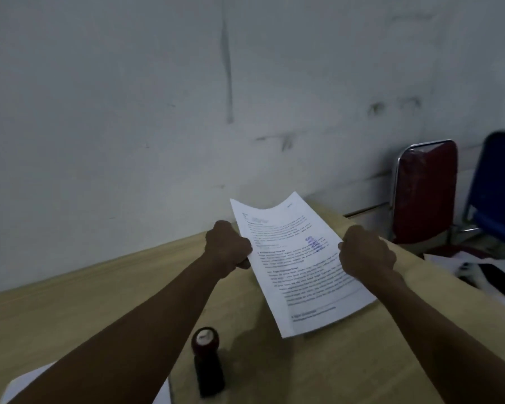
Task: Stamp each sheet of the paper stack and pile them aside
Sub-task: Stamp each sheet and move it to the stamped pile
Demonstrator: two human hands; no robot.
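I see both hands, left hand (228, 247) and right hand (365, 252), pinching the stamped sheet (301, 266) by its side edges; light, floppy paper, so I'd keep that 2-sided hold.

Left hand (228, 247) and right hand (365, 252) grip stamped sheet (298, 269) above table (99, 301); stamper (207, 361) upright at 6 o'clock.

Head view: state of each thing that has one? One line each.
Sheet: held up over the table, printed side up, blue stamp mark on it, top edge curled.
Left hand: grips the sheet's left edge.
Right hand: grips the sheet's right edge.
Stamp: upright on the table, untouched.
Paper: lying flat at the table's near left corner, mostly hidden by the left arm.
Red chair: upright, empty.
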